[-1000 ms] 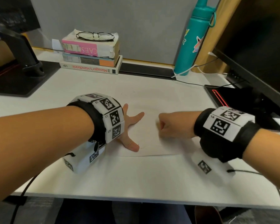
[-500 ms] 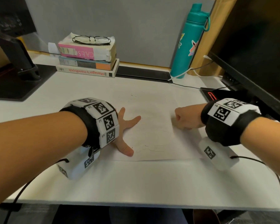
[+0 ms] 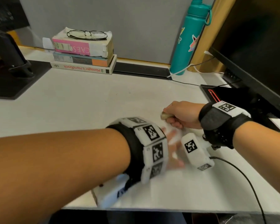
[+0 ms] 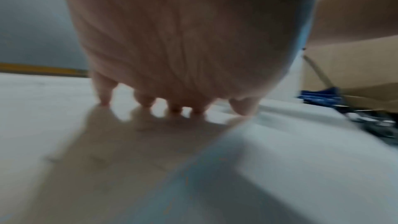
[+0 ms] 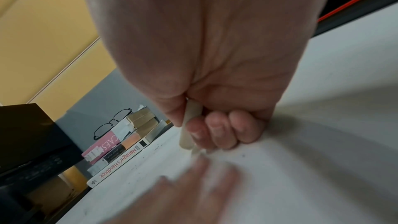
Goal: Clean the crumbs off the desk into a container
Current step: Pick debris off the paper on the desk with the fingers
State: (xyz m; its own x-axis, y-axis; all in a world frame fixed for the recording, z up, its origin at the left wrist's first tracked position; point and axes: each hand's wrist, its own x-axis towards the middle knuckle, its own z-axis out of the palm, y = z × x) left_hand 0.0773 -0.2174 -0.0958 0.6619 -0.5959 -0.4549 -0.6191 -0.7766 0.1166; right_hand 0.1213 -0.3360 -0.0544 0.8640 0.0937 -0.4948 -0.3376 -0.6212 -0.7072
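Note:
Small dark crumbs (image 3: 115, 94) dot the white desk (image 3: 63, 113); more crumbs (image 5: 243, 155) lie just beside my right fist. My right hand (image 3: 176, 116) is curled round a pale flat stick (image 5: 190, 125), whose beige end (image 3: 164, 116) pokes out of the fist. My left hand (image 3: 173, 147) is blurred with motion, fingers spread and straight. Its fingertips (image 4: 175, 109) touch the surface just in front of the right fist. The same left hand (image 5: 193, 186) shows as a smear under the right wrist. No container is in view.
A stack of books (image 3: 82, 60) with glasses (image 3: 87, 35) on top stands at the back. A teal bottle (image 3: 190, 39) is at the back right, a dark monitor (image 3: 257, 46) on the right, a black stand (image 3: 10, 62) on the left. A cable (image 3: 242, 175) trails off the front edge.
My left hand has swept quickly to the right, up to the right fist. The right fist slid right, then stayed near there; the stick's end now shows.

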